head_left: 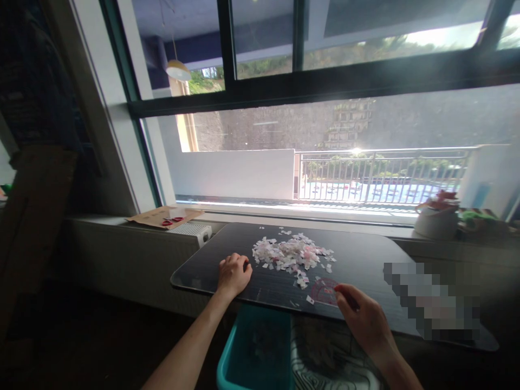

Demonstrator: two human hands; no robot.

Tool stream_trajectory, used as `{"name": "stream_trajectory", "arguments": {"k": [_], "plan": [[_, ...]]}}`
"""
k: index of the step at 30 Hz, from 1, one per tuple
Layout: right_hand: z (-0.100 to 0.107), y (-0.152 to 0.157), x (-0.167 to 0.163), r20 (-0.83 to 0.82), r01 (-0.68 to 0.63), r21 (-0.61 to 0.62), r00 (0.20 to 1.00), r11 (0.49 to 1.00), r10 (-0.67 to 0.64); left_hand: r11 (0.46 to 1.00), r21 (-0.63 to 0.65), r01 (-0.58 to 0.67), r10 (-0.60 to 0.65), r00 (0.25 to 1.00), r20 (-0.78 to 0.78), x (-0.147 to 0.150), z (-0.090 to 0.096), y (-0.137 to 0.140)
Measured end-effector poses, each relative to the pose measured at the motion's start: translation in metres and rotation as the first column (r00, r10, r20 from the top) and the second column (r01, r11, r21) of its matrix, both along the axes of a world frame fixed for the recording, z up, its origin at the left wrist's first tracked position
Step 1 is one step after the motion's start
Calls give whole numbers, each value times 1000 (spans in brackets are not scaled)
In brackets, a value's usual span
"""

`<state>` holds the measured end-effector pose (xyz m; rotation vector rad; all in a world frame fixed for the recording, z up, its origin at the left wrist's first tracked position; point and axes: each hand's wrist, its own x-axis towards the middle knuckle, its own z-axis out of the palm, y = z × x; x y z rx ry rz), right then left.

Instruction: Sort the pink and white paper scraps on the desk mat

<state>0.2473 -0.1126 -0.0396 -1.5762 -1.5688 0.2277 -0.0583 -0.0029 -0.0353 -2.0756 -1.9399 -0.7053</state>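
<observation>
"Where are the paper scraps (288, 253) lying?"
"They're lying heaped just below the frame's centre, on the dark counter (361, 257)."
"And the hands?"
"The left hand (235, 273) is resting left of the heap, fingers curling; I can't tell whether it's holding anything. At lower right, the right hand (361, 311) is bending its fingers by a red-patterned piece (328, 291); I can't tell whether it's gripping."
"Below?"
"A turquoise bin (223, 357) is standing at bottom centre."

lg dk-framed window (264, 90), bright daylight; railing (369, 176) o/s; dk table (361, 265) below; floor (101, 346) dim
</observation>
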Motion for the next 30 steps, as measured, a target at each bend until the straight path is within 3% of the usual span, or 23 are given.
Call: {"name": "stream_trajectory", "arguments": {"k": [17,25,30], "plan": [[-4,-6,8,-8,-18,-29,1000,999,18,1000,7,-1,1,1000,-2,-1,-3,2],[-4,17,30,-18,179,75,984,981,-178,1000,-9,-3,3,1000,7,1,1,-2],[-15,23,28,17,111,79,993,991,-113,1000,-12,1,-1,1000,11,0,1,-1]]}}
